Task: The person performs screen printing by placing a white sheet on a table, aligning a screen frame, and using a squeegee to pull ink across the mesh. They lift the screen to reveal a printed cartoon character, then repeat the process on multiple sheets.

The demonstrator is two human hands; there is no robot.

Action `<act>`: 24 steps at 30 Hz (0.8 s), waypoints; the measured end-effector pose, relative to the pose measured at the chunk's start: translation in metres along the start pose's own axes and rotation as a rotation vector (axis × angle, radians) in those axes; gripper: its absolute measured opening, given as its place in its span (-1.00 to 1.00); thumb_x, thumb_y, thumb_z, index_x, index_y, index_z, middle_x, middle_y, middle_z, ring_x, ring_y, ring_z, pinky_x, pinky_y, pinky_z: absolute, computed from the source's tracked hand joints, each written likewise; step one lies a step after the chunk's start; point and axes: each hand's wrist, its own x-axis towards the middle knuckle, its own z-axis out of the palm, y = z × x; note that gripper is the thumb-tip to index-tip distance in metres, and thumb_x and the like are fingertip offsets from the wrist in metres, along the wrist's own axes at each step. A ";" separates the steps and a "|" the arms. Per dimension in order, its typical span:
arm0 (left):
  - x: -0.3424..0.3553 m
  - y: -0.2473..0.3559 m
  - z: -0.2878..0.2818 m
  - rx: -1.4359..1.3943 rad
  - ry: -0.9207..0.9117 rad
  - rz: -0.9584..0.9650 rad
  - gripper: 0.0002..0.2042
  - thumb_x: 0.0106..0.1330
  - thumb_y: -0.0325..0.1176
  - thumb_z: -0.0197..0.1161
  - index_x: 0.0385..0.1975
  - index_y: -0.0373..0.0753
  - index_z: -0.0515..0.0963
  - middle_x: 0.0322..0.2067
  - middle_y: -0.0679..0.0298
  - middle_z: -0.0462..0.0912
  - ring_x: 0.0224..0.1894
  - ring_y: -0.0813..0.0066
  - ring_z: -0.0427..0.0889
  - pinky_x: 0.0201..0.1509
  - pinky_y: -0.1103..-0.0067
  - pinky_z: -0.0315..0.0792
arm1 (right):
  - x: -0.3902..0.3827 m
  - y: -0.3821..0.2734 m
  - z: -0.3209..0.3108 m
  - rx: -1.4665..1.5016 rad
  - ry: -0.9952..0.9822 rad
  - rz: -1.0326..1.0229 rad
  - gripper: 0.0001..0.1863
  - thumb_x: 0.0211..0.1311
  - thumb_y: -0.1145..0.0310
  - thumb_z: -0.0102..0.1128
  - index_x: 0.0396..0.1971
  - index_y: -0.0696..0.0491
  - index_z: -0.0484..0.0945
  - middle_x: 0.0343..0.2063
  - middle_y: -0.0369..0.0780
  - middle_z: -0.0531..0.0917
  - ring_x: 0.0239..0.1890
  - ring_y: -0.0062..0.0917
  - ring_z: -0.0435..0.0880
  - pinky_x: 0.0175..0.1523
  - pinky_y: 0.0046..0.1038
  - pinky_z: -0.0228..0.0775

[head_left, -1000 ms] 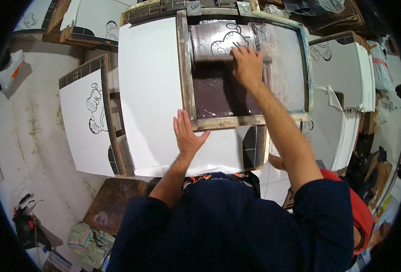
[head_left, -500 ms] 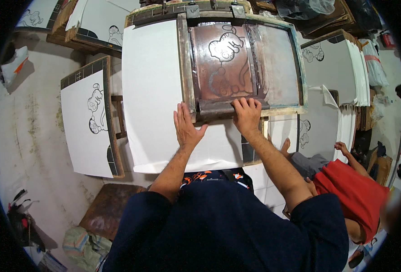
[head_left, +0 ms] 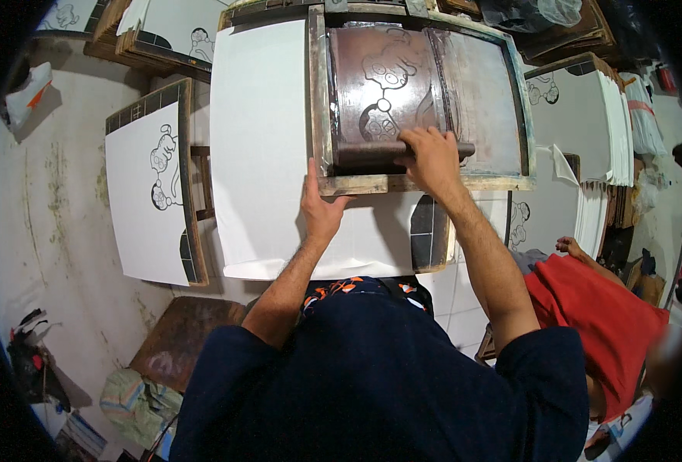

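Observation:
A screen-printing frame (head_left: 425, 183) with wooden bars lies over a board covered in white fabric (head_left: 264, 146). Dark brown ink coats the middle of its mesh (head_left: 402, 100), where a cartoon animal outline shows. My right hand (head_left: 432, 158) is wrapped round the squeegee (head_left: 368, 152), a long dark bar across the near end of the inked area, inside the frame. At the frame's near left corner, my left hand (head_left: 323, 214) grips the wood, its fingers along the left side and the thumb by the near bar. The squeegee's lower edge is hidden.
Left stands a board with printed white fabric (head_left: 148, 192). More printed boards (head_left: 564, 115) are stacked at the right, beside layered white sheets. A person in a red shirt (head_left: 599, 323) is at the lower right. A brown stool (head_left: 187, 339) stands lower left, near a sack (head_left: 137, 404).
The squeegee has moved off the near bar and slightly inward, with my right hand on it. My left hand has closed about the frame's corner. The view has shifted a little.

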 end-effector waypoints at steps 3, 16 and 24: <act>0.000 0.003 -0.002 0.023 -0.035 -0.024 0.07 0.03 -0.50 0.63 0.56 -0.37 0.06 0.28 -0.13 0.56 0.21 0.14 0.65 0.28 0.39 0.56 | -0.005 0.003 0.010 -0.002 -0.006 -0.035 -0.64 0.10 0.29 0.52 -0.10 -0.08 0.62 -0.16 -0.32 0.67 -0.02 -0.33 0.59 0.05 -0.20 0.25; -0.003 0.004 -0.002 0.046 -0.046 -0.141 0.06 0.03 -0.61 0.57 0.57 -0.32 0.05 0.34 -0.12 0.49 0.28 0.13 0.60 0.31 0.39 0.54 | 0.301 0.115 0.016 -0.229 0.301 -0.067 -0.48 0.16 0.14 0.50 0.15 -0.18 0.62 0.06 -0.32 0.73 0.15 -0.30 0.65 0.19 -0.05 0.34; -0.004 -0.003 0.000 -0.051 -0.062 -0.212 0.06 -0.01 -0.57 0.60 0.55 -0.33 0.10 0.33 -0.14 0.47 0.35 -0.03 0.53 0.35 0.31 0.49 | 0.117 0.057 0.040 -0.069 0.301 -0.007 -0.45 -0.20 0.45 0.56 -0.07 -0.13 0.63 -0.12 -0.25 0.60 0.06 -0.22 0.53 0.16 -0.11 0.30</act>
